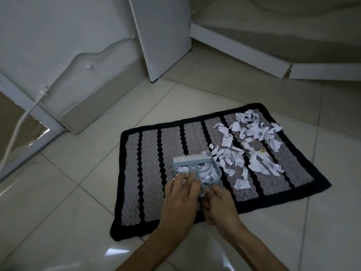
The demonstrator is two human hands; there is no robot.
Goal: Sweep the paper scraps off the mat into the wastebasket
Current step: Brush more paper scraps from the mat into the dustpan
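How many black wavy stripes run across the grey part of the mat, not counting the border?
5. On the mat, the black stripes lie side by side from left to right: and. Paper scraps and the dustpan cover parts of some.

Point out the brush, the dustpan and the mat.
brush [190,158]: head view, on the white bristles.
dustpan [212,174]: head view, on its right wall.
mat [150,173]: head view, on a bare grey stripe left of the hands.
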